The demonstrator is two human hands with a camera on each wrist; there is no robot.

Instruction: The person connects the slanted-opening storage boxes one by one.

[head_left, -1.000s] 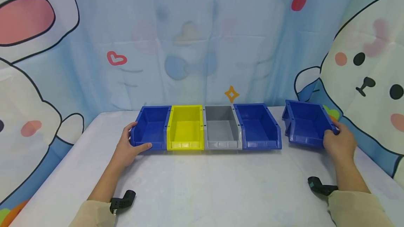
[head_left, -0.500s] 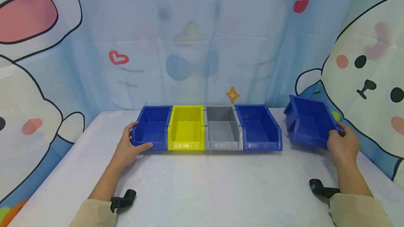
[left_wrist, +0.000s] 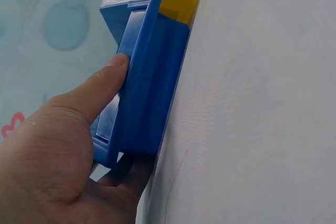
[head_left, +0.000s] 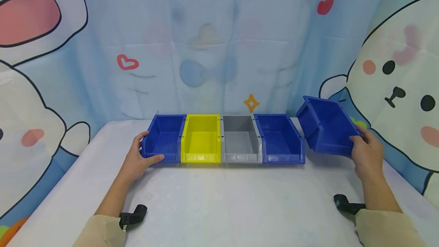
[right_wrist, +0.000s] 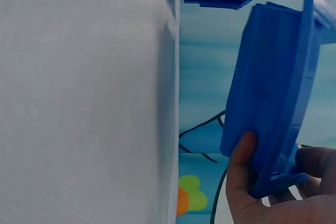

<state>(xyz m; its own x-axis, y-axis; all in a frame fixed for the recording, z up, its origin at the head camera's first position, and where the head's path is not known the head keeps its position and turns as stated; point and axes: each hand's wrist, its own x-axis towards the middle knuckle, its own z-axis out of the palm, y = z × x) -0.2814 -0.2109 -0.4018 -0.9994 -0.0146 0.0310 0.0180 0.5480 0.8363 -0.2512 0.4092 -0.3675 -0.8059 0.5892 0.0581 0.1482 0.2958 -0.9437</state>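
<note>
Four-sided open-front storage bins stand in a row: a blue bin [head_left: 164,138] at the left end, a yellow bin [head_left: 201,138], a grey bin [head_left: 241,138] and another blue bin [head_left: 279,138]. My left hand [head_left: 135,161] grips the left-end bin, its thumb on the front lip and its fingers round the outer side; the left wrist view shows this thumb [left_wrist: 105,82] close. Off the row's right end, my right hand [head_left: 368,153] holds a separate blue bin [right_wrist: 268,87] by its right front corner. That bin is raised above the table and tilted, its left side higher.
A white cloth covers the table [head_left: 219,205], whose back edge runs just behind the row. Behind it hangs a light blue curtain [head_left: 219,29] with cartoon prints. Each wrist wears a black camera mount [head_left: 133,216].
The right hand has lifted its blue bin higher, tilted it more and brought it slightly left toward the row. The left hand and the row keep their places.
</note>
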